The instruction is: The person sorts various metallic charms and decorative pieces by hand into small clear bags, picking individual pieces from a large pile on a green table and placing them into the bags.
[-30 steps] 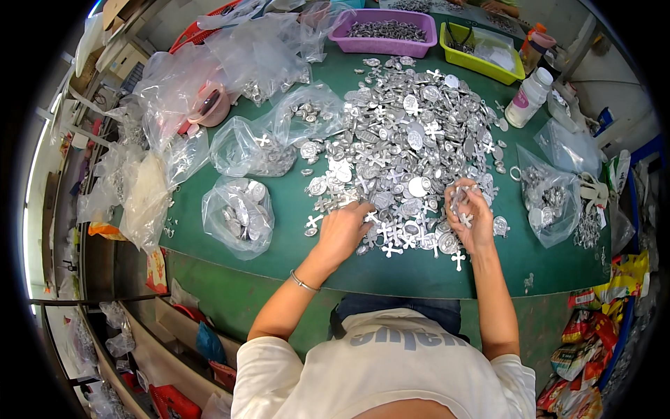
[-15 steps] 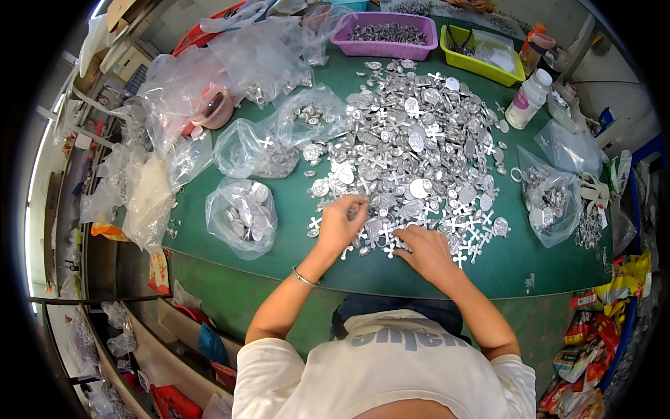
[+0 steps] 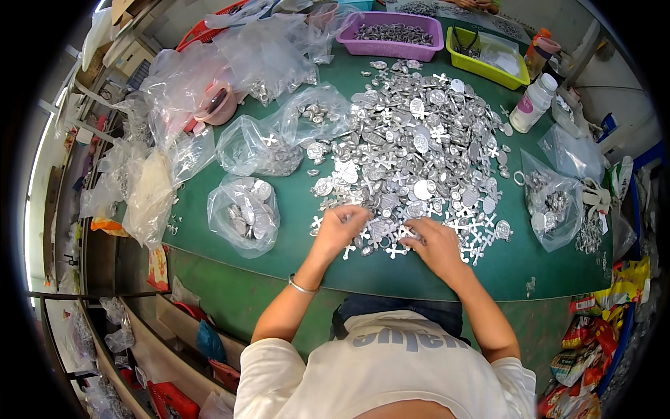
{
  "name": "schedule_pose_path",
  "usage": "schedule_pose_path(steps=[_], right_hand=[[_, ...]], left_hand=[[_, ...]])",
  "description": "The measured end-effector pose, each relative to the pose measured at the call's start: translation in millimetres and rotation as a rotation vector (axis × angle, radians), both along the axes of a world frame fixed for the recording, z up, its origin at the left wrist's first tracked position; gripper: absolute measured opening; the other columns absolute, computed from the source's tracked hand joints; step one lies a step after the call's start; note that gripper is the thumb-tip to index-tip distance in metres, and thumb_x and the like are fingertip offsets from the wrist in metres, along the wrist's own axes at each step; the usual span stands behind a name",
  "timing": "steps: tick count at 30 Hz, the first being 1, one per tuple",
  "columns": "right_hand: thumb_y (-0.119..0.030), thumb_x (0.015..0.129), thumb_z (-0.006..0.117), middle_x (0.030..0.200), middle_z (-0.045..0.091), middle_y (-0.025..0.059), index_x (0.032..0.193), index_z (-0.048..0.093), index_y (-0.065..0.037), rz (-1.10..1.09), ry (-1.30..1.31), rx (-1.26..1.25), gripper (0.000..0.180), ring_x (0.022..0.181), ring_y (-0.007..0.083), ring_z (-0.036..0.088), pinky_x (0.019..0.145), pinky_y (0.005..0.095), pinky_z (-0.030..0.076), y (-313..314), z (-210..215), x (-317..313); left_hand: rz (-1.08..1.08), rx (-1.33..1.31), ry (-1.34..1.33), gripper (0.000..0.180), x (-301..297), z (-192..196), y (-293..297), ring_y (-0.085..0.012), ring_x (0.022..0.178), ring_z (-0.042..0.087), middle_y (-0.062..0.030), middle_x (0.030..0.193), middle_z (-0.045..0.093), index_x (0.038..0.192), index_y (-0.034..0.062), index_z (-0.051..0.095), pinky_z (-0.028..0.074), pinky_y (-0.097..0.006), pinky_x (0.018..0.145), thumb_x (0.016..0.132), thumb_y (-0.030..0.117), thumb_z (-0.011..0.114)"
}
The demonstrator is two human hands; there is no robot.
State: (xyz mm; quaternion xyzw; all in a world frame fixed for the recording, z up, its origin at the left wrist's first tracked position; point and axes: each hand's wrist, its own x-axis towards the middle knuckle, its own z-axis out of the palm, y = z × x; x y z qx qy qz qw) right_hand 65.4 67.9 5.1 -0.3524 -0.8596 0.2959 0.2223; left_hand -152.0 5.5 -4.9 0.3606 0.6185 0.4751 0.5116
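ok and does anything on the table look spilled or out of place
Nothing looks clearly damaged. A ring lies alone to the right of the heap of crosses and medals, and small pale bits lie scattered near the left edge of the table, apart from that heap.

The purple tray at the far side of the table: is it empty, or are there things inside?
Not empty: many small grey pieces are visible inside the purple tray.

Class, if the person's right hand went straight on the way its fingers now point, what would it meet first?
Probably the silvery metal charms between the right hand and the left hand; depth is unclear, so it may be touching some now.
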Motion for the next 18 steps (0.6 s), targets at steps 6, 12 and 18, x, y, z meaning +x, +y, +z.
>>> schedule_pose_path(steps=[6,12,18], right_hand=[[-0.012,0.077,0.063,0.082,0.057,0.0102,0.094,0.061,-0.007,-0.001,-0.265,0.183,0.018,0.068,0.0307,0.06,0.053,0.0396,0.045,-2,-17,1],[-0.007,0.083,0.057,0.085,0.059,0.0076,0.091,0.059,-0.004,-0.062,0.276,-0.162,0.01,0.056,0.0176,0.053,0.049,0.033,0.042,13,-22,8],[-0.008,0.087,0.053,0.075,0.056,0.008,0.097,0.056,0.0,-0.013,0.918,-1.328,0.014,0.052,0.0082,0.044,0.039,0.0178,0.024,12,1,4]], left_hand=[[-0.158,0.15,1.036,0.025,21,4,-11,-0.0333,0.068,0.059,-0.0124,0.081,0.061,0.096,0.007,0.06,0.047,-0.039,0.057,0.074,0.016,0.068],[-0.164,0.136,1.08,0.018,18,0,-10,-0.0299,0.065,0.059,-0.0113,0.081,0.06,0.091,0.006,0.062,0.046,-0.038,0.057,0.074,0.012,0.067],[0.106,0.247,0.739,0.009,12,-8,-3,-0.02,0.055,0.054,-0.0081,0.066,0.058,0.082,-0.0017,0.063,0.044,-0.031,0.054,0.079,0.006,0.062]])
